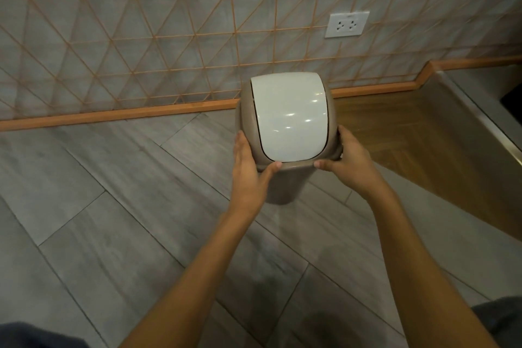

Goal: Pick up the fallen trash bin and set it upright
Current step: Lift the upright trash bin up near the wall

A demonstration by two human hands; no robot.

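The grey tiled floor point(118, 206) is running up to a patterned wall point(141, 22) carrying a white socket point(347, 24). The taupe trash bin point(285, 178) is standing near the wall, white swing lid point(291, 118) facing up. The left hand point(250, 175) and right hand point(348, 161) are gripping its rim, fingers wrapping opposite sides.

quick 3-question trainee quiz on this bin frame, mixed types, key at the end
1. True or false: both hands grip the bin at its lid rim.
2. The wall outlet sits: A) up and right of the bin B) left of the bin C) on the floor.
3. Fill in: the swing lid is ___ in colour.

Key: 1 true, left hand and right hand on opposite sides; 2 A; 3 white.
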